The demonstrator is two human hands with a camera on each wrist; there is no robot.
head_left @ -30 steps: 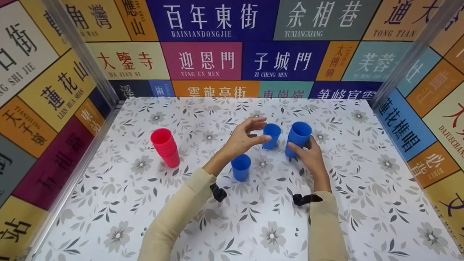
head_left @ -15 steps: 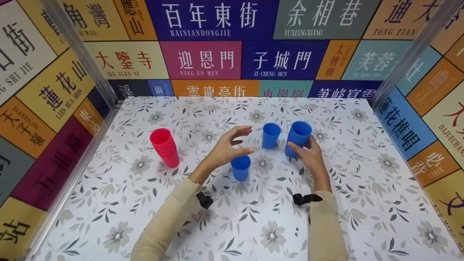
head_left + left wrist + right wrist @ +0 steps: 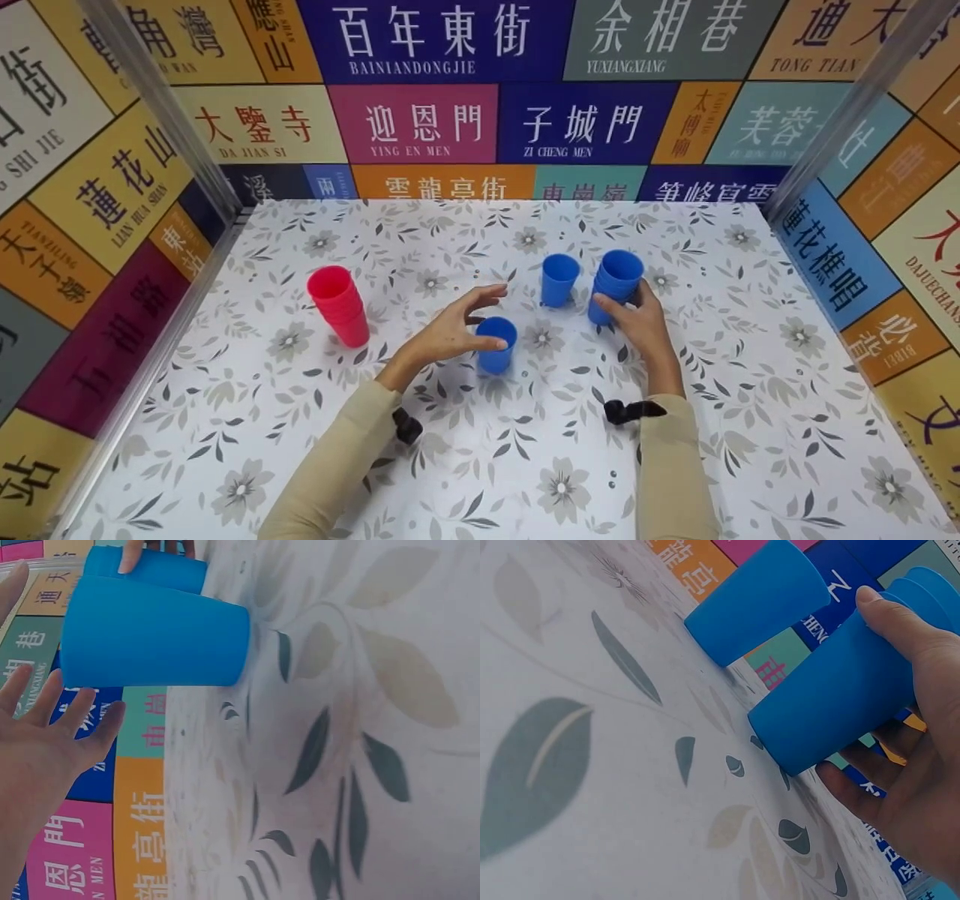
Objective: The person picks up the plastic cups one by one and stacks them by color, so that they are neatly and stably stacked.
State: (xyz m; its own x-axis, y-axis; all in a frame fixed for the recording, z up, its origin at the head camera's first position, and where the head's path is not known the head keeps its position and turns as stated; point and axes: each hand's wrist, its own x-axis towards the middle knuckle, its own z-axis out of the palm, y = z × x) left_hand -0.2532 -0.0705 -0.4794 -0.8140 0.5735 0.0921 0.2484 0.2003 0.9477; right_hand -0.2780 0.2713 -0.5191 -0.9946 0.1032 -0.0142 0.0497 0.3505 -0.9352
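My right hand (image 3: 637, 319) grips a stack of nested blue cups (image 3: 619, 279), upright on the cloth; its thumb lies across the near side. Close to a single blue cup (image 3: 495, 356) is my left hand (image 3: 442, 334), thumb and fingers spread apart. In the left wrist view that cup (image 3: 157, 634) lies ahead of the spread fingers (image 3: 75, 712), and I see no firm hold on it. Another single blue cup (image 3: 559, 281) stands just left of the stack. A stack of nested red cups (image 3: 343, 307) stands at the left, with no hand on it.
A white cloth with grey flowers and leaves covers the table (image 3: 562, 450). Coloured panels with Chinese lettering form a back wall (image 3: 420, 124) and side walls. Clear strips run along the left and right corners.
My left hand has moved left and toward me, from beside the farther single blue cup to the nearer one. My right hand stays on the blue stack.
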